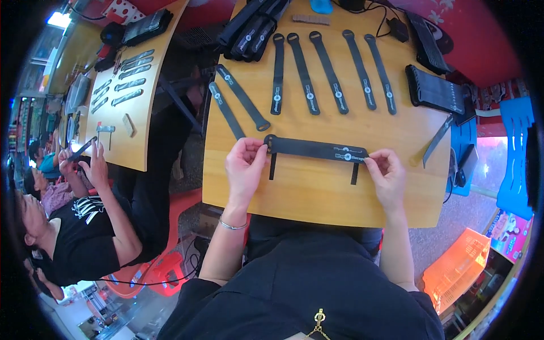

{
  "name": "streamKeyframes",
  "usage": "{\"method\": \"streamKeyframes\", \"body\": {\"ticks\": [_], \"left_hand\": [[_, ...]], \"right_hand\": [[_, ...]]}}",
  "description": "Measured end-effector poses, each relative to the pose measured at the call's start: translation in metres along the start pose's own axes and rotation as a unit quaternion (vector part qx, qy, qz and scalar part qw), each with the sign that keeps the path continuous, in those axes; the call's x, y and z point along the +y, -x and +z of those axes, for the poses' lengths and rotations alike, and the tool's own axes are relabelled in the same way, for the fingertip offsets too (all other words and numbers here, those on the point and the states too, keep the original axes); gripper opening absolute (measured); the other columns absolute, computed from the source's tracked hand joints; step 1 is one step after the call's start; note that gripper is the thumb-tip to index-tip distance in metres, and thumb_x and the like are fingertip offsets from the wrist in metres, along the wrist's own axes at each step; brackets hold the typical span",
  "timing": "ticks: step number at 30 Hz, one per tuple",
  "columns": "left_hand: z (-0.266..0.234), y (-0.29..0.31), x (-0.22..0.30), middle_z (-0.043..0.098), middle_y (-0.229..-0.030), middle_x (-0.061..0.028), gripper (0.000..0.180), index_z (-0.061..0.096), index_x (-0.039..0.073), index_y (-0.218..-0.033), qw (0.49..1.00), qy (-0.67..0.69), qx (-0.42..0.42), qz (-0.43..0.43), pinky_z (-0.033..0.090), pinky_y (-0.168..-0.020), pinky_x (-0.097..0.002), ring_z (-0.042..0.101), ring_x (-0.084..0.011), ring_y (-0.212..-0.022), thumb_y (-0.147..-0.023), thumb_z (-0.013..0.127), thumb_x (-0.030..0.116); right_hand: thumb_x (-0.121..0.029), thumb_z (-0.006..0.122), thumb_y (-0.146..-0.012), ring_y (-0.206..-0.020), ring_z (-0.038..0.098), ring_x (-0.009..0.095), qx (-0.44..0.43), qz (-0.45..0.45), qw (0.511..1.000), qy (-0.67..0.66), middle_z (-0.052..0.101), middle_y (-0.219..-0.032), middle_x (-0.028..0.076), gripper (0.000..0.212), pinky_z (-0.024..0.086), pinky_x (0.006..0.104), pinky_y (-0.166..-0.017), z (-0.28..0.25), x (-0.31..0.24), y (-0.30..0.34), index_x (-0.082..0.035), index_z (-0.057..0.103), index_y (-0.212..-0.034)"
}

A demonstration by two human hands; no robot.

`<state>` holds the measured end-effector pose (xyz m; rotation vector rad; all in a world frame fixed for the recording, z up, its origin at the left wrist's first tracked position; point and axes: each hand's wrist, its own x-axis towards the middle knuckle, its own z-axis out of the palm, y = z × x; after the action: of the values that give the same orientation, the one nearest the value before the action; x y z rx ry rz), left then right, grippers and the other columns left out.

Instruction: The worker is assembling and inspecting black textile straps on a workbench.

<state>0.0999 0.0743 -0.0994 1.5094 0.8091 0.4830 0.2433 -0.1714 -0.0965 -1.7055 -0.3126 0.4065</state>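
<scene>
Over the tabletop (317,204), near its front edge: black slotted-end strap (309,148) stretched lengthwise between both hands, dipping slightly rightward.
Left hand (246,167): thumb and forefinger pinched closed on the slotted end, the other fingers curled.
Right hand (386,175): thumb and fingertips pinching the printed end.
Forearms: left slants inward, silver bangle (233,225) at its wrist; right rises nearly straight.
Below the strap: two short dark strips (354,174) showing.
Farther back: five more straps (328,73) in a row.
</scene>
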Motion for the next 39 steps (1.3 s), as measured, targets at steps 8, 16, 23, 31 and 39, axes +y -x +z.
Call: {"method": "streamKeyframes", "body": {"ticks": [8, 16, 23, 31, 39], "left_hand": [[0.0042, -0.0015, 0.0011, 0.061, -0.075, -0.0016, 0.006, 0.057, -0.001, -0.09, 1.0, -0.023, 0.016, 0.0, 0.049, -0.055, -0.0184, 0.058, -0.0052, -0.061, -0.085, 0.061, -0.001], [0.0055, -0.0021, 0.0021, 0.061, -0.073, -0.0019, 0.005, 0.058, -0.002, -0.089, 0.999, -0.039, 0.015, 0.008, 0.049, -0.052, -0.018, 0.058, -0.0043, -0.059, -0.085, 0.061, 0.0], [0.0055, -0.0028, -0.0005, 0.06, -0.072, -0.0019, 0.004, 0.058, -0.002, -0.089, 0.999, -0.04, 0.017, 0.007, 0.049, -0.052, -0.018, 0.057, -0.0044, -0.058, -0.085, 0.06, -0.001], [0.0068, -0.0024, 0.0017, 0.06, -0.072, -0.0018, 0.005, 0.058, -0.002, -0.089, 0.999, -0.046, 0.021, 0.003, 0.049, -0.052, -0.0183, 0.057, -0.0044, -0.058, -0.085, 0.06, -0.001], [0.0075, -0.0027, 0.0036, 0.06, -0.072, -0.0016, 0.004, 0.058, -0.002, -0.089, 0.998, -0.053, 0.019, 0.002, 0.049, -0.053, -0.0182, 0.056, -0.0042, -0.058, -0.085, 0.059, -0.001]], "right_hand": [[0.0, 0.065, -0.083, -0.066, 0.055, 0.003, 0.01, 0.0, 1.0, 0.019, 0.059, -0.075, -0.002, 0.009, 0.044, 0.0173, -0.061, 0.0021, 0.0019, -0.0017, -0.002, 0.057, -0.088], [0.0, 0.065, -0.083, -0.069, 0.057, 0.004, 0.012, -0.015, 0.999, 0.031, 0.061, -0.076, -0.001, 0.01, 0.046, 0.0182, -0.062, 0.0008, 0.0082, -0.002, -0.002, 0.057, -0.088], [-0.001, 0.065, -0.083, -0.068, 0.058, 0.005, 0.006, -0.004, 1.0, 0.013, 0.061, -0.076, 0.0, 0.009, 0.046, 0.0184, -0.062, 0.0024, 0.0056, -0.002, -0.002, 0.057, -0.088], [-0.001, 0.065, -0.084, -0.068, 0.058, 0.005, 0.004, -0.002, 1.0, 0.012, 0.061, -0.076, 0.0, 0.009, 0.047, 0.0186, -0.062, 0.0026, 0.005, -0.0022, -0.002, 0.056, -0.088], [0.0, 0.064, -0.083, -0.068, 0.058, 0.006, 0.007, 0.004, 1.0, 0.016, 0.061, -0.076, 0.0, 0.009, 0.047, 0.019, -0.062, 0.0031, 0.0045, -0.0026, -0.001, 0.056, -0.087]]}}
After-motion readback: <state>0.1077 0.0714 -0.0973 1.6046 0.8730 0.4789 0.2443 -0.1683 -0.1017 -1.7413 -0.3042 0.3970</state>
